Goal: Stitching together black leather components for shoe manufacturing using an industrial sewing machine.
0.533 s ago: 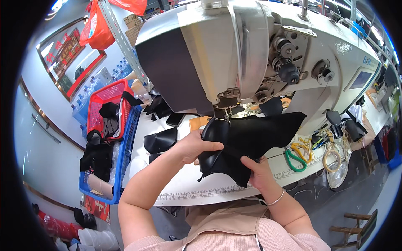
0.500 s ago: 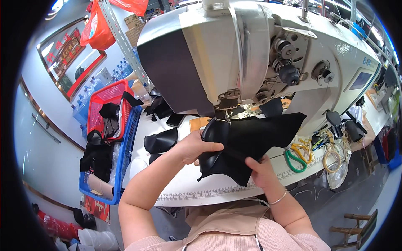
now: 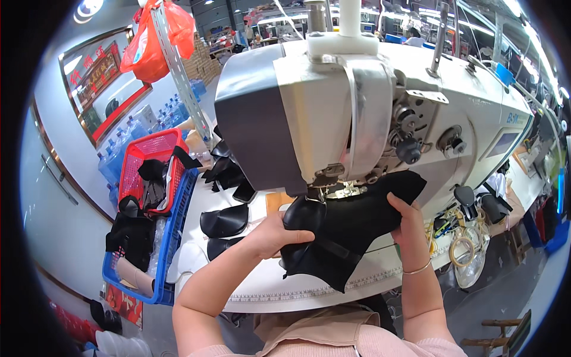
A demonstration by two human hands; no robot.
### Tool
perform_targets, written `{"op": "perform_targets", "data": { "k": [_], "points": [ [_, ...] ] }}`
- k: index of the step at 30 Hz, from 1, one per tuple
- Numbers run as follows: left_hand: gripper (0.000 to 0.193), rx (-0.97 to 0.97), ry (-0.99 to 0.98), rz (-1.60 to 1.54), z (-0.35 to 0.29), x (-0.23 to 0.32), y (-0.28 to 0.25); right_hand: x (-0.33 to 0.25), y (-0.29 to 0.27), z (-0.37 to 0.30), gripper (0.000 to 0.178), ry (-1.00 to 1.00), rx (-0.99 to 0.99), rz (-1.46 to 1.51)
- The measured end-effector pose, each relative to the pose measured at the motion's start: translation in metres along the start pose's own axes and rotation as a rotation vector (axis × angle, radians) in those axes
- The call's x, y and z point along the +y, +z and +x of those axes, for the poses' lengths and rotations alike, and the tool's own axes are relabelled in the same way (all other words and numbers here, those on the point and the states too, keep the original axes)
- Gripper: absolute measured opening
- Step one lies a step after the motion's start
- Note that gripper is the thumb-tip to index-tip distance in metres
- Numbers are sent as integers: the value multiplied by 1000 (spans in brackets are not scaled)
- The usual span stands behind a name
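Under the needle of a large white sewing machine [image 3: 315,107] lies a black piece of fabric and leather [image 3: 351,229], partly shiny and partly matte. My left hand [image 3: 273,237] grips the shiny curved part at its left side, thumb on top and fingers underneath. At the piece's right edge, my right hand [image 3: 409,221] pinches the matte part, with the thumb above and the other fingers mostly hidden. The presser foot [image 3: 321,193] stands over the upper left of the piece. Its far edge runs under the machine head.
Cut black leather pieces [image 3: 225,220] lie on the white table left of my hand. A red basket [image 3: 134,157] sits on a blue crate [image 3: 159,279] at the table's left. Rolls of tape [image 3: 461,251], cords and tools lie at the right. A wooden stool [image 3: 502,333] stands lower right.
My right hand has moved from the near edge of the black piece up to its right edge. The left hand keeps its hold. The head view has shifted, showing more of the room behind.
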State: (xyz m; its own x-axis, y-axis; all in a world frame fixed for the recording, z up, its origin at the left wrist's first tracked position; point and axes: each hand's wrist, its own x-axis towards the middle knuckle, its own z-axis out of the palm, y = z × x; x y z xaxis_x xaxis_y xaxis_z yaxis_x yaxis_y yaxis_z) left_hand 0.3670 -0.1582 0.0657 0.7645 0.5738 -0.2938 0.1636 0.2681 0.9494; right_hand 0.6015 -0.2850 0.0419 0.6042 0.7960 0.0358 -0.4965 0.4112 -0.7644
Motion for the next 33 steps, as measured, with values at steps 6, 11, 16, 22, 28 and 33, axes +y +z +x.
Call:
{"op": "perform_targets", "data": {
  "k": [6,11,16,22,28,33],
  "points": [
    [39,-21,15,-97,4,-1,2,-2,-2,19,20,69,-9,-14],
    [34,72,37,25,4,-6,7,-6,1,37,15,143,-18,-11],
    [33,143,91,26,8,-11,16,-1,-12,72,16,203,-37,-48],
    [35,102,-26,-71,4,-13,11,37,-31,17,32,77,105,256],
    [38,72,-50,-145,12,-21,12,128,-11,-115,58,538,-335,357],
    [34,111,-48,-191,3,-10,16,134,15,-73,28,260,-155,157]
  ]
}}
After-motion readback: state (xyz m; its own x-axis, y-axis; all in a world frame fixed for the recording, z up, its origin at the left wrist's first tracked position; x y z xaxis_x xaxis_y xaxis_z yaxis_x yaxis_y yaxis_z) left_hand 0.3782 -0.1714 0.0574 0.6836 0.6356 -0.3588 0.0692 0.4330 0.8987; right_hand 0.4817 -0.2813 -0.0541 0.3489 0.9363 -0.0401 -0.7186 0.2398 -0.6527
